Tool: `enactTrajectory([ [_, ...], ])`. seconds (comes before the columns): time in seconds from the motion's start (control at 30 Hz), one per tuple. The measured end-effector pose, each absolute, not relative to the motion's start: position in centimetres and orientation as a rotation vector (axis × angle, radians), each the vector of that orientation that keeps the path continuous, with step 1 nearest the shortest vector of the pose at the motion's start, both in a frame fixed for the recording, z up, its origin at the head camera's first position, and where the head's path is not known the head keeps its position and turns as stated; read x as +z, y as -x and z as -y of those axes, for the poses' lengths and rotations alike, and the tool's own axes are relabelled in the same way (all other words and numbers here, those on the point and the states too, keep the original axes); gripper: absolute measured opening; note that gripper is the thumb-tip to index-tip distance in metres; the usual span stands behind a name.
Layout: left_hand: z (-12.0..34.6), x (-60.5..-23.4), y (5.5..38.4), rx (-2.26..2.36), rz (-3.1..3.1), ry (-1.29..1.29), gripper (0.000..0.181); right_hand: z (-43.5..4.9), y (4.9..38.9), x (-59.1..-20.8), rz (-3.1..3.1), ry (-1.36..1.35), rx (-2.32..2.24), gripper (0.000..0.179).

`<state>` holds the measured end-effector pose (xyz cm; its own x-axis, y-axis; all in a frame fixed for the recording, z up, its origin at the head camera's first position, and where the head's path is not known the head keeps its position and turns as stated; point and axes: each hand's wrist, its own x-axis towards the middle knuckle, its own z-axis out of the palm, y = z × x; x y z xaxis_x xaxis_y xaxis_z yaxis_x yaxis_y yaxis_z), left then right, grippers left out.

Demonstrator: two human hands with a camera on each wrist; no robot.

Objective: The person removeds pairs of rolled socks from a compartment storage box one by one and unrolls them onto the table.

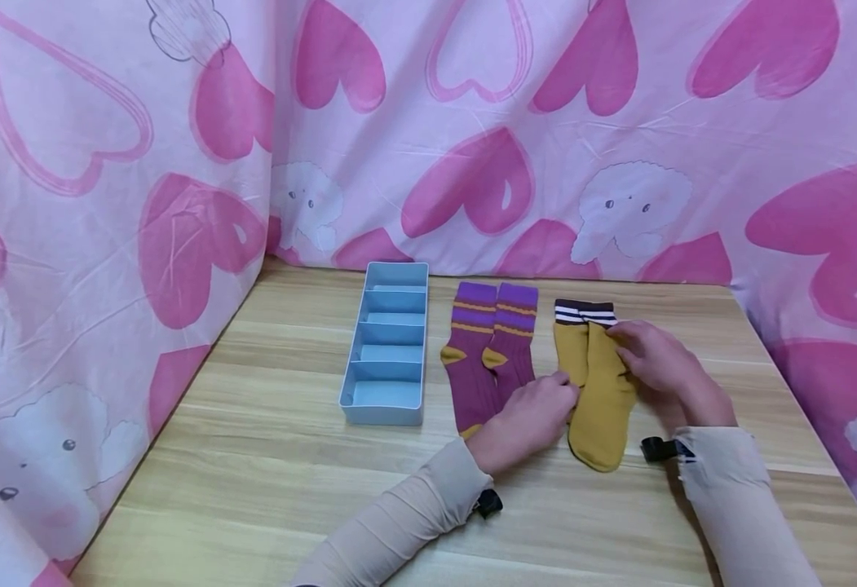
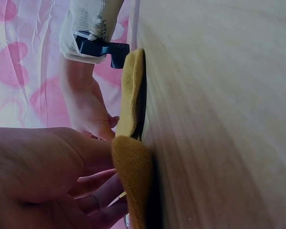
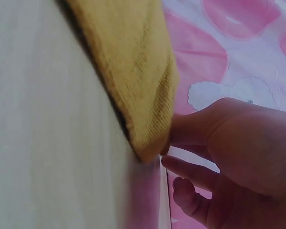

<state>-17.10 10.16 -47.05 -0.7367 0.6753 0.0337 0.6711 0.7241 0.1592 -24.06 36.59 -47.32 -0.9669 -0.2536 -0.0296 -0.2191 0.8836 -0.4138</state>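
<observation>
A pair of mustard-yellow socks (image 1: 604, 408) with dark, white-striped cuffs lies on the table, one sock partly over the other. My left hand (image 1: 527, 420) touches the left edge of the pair at mid-length. At the right side, just below the cuffs, my right hand (image 1: 659, 359) rests its fingertips on the upper sock. In the left wrist view the left hand (image 2: 52, 176) has its thumb against the yellow fabric (image 2: 133, 167), with fingers loosely bent. The right wrist view shows the right hand (image 3: 248, 152) beside the sock's edge, its thumb tip hidden by the fabric.
Left of the yellow pair lie purple-and-maroon socks (image 1: 475, 350) with orange bands, close by my left hand. A blue four-part organizer box (image 1: 382, 416) stands farther left on the wooden table (image 1: 252, 473). Pink heart-print cloth (image 1: 472, 187) encloses the back and sides.
</observation>
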Motion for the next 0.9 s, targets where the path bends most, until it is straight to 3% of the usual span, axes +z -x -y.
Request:
enactTrajectory([
  [0.37, -9.9, -46.9, 16.7, 0.342, -2.829, -1.16, 0.039, -38.8, 24.1, -47.2, -2.96, 0.312, -0.619, 0.042],
  [0.9, -10.4, -47.2, 16.6, 0.169, -2.823, -1.31, 0.029, -39.1, 24.2, -47.3, -2.982, 0.318, -0.758, 0.037],
])
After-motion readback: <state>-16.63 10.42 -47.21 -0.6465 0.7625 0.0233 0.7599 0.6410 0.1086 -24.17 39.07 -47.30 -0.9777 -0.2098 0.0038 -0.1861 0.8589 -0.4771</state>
